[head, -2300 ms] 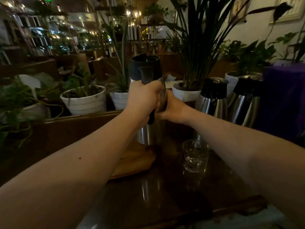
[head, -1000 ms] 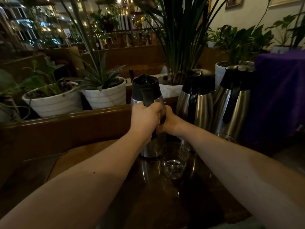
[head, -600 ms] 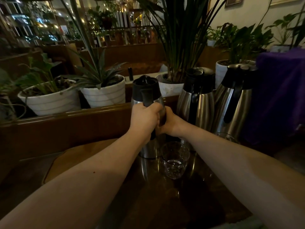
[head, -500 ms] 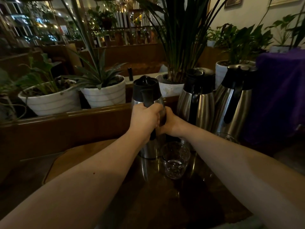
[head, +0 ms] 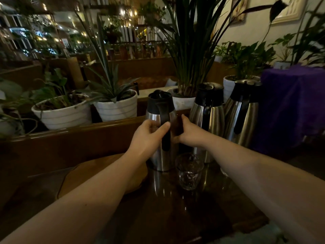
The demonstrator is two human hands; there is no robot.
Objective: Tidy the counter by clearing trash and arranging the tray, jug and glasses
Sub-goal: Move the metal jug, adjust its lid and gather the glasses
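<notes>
A steel jug (head: 155,156) with a black lid and handle stands upright on the dark counter (head: 175,208), just right of the wooden tray (head: 84,171). My left hand (head: 149,136) holds it loosely at the handle, thumb lying across the black grip. My right hand (head: 190,133) presses against the jug's right side with the thumb raised. A clear glass (head: 189,171) stands right in front of the jug, touching or nearly touching its base. A second glass (head: 223,170) is mostly hidden behind my right forearm.
Two more steel jugs (head: 208,111) (head: 243,113) stand close to the right. A wooden ledge (head: 70,134) runs behind the counter, with white plant pots (head: 116,108) on its far side. A purple-draped object (head: 295,103) blocks the far right.
The jug came off the tray and was set down on the counter beside the glass. In the last half second my left fist has loosened on the handle.
</notes>
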